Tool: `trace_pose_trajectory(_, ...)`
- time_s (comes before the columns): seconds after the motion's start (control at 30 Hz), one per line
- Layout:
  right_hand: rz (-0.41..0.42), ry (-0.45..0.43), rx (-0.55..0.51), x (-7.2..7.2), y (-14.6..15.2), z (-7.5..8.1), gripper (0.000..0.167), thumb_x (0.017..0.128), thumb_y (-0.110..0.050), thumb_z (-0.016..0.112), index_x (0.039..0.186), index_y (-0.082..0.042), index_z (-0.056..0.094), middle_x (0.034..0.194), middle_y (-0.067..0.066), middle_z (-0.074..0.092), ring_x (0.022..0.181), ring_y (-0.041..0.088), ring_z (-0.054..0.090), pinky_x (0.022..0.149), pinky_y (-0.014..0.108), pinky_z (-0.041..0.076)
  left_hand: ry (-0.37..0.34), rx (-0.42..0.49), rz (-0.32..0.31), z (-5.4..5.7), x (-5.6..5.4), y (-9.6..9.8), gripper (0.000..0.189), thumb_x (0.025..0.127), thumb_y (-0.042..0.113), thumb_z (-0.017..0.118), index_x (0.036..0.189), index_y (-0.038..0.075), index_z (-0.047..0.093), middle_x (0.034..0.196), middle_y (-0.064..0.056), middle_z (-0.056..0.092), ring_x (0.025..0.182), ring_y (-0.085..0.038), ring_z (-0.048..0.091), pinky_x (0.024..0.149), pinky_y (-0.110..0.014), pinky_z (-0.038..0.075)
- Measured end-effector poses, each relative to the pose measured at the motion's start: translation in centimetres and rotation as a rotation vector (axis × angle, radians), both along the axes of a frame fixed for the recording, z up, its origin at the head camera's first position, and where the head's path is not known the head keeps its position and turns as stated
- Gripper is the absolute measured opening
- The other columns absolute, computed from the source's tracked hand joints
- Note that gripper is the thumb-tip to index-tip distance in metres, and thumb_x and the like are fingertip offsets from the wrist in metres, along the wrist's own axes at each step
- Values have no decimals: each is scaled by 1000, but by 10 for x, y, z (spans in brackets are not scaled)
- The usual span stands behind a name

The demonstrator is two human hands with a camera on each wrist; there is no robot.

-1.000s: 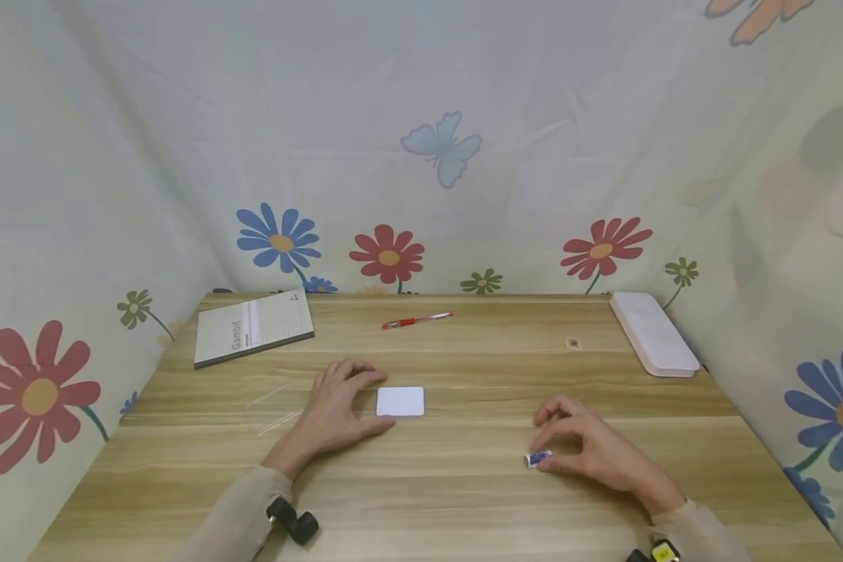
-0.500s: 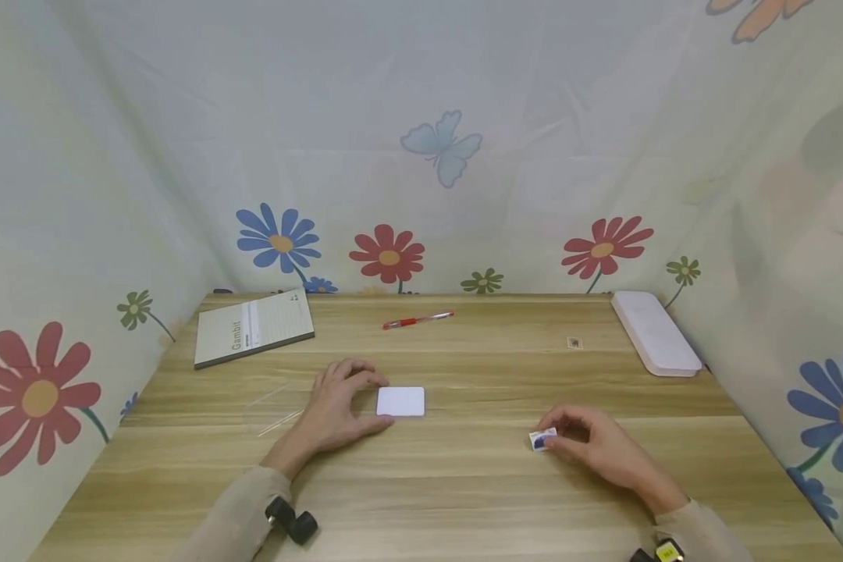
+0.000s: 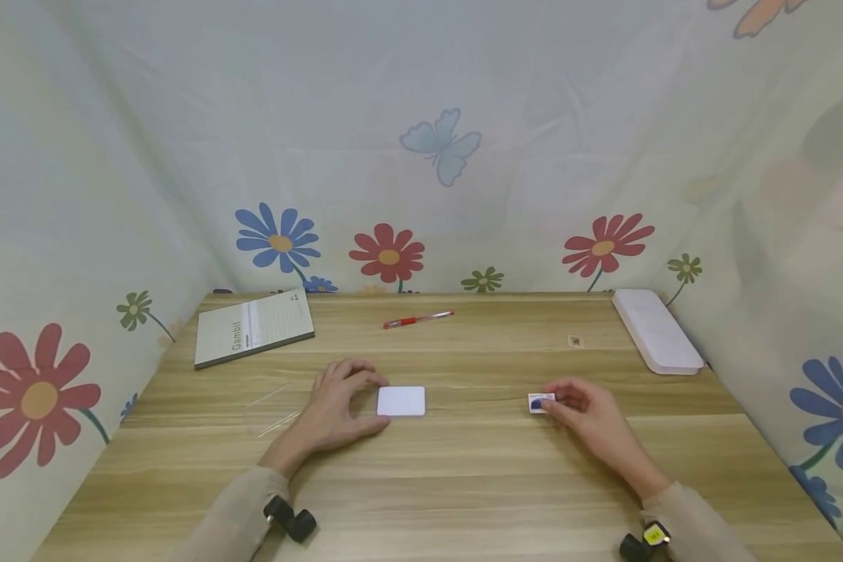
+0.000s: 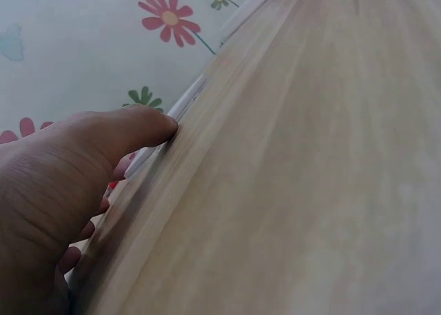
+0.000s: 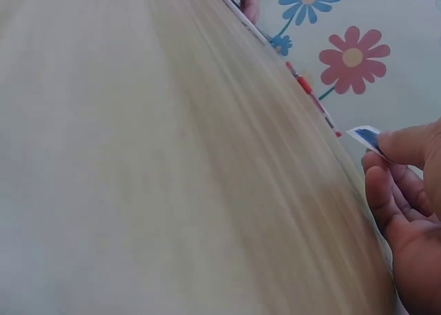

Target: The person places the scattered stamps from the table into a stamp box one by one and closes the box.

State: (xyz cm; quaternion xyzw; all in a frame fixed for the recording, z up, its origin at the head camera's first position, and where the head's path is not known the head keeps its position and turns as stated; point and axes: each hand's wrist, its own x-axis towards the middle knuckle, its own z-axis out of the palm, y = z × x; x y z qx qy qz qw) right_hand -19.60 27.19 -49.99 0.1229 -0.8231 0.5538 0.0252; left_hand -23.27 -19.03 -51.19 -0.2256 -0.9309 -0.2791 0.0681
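On the wooden table lies a small white card (image 3: 401, 401) with rounded corners. My left hand (image 3: 330, 410) holds it at its left end, index fingertip at the far corner and thumb at the near one. In the left wrist view the left thumb (image 4: 148, 125) presses against the card's edge. Off to the right, my right hand (image 3: 593, 425) pinches a small stamp (image 3: 539, 403) between thumb and fingers. Blue print on a white ground shows on the stamp (image 5: 366, 137) in the right wrist view; the thumb covers part of it.
Back left lies a notebook (image 3: 281, 316), and a red pen (image 3: 417, 320) rests at the back middle. A tiny square stamp (image 3: 575, 341) lies near a pale pink-white case (image 3: 656, 332). Left of my left hand is a clear plastic piece (image 3: 275, 414). Flowered curtains surround the table.
My right hand has moved the stamp away from me, up the table, and turned its printed side into view. The left hand has stayed at the card.
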Motion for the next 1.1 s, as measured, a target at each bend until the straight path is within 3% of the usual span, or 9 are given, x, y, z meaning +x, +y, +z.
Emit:
trace_pose_trajectory(0.33, 6, -25, -46, -21, -18, 6, 21, 103, -1, 77, 123, 6, 74, 109, 23, 78, 86, 18, 77, 76, 29, 65, 4, 5, 1, 0, 0, -2, 54, 84, 50, 95, 131, 32, 77, 150, -2, 59, 142, -31, 46, 119, -65, 31)
trace_pose_trajectory(0.7, 15, -112, -104, -36, -49, 15, 26, 103, -1, 77, 128, 7, 74, 117, 25, 77, 96, 23, 77, 81, 29, 66, -4, 6, -5, -2, -1, -1, 55, 85, 53, 93, 132, 32, 77, 150, -2, 58, 142, -31, 46, 119, -64, 30)
trace_pose_trajectory(1.1, 54, -60, -156, -55, -85, 23, 23, 103, -2, 77, 126, 2, 77, 116, 22, 76, 94, 24, 76, 83, 34, 67, -2, 2, -4, -3, -1, -1, 54, 85, 54, 93, 132, 33, 76, 149, -2, 58, 142, -31, 46, 120, -65, 30)
